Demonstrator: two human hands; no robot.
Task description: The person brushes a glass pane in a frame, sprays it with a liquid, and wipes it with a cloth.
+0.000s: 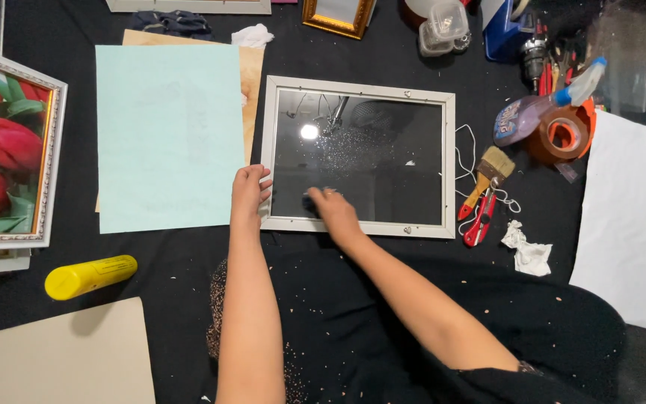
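From where I sit, the white picture frame lies flat in the middle of the picture on the black cloth, its glass dark and speckled with droplets. My left hand rests on the frame's left rail near the lower corner, fingers curled loosely over the edge, pinning it down. My right hand sits on the glass at the lower left, fingers bunched on a small dark pad (most of it is hidden, so I cannot tell what it is made of). Just left of the frame lies a pale green sheet. At the right of the frame are a brush, red cutters and a crumpled tissue; a spray bottle and tape roll sit at upper right. A yellow tube lies lower left.
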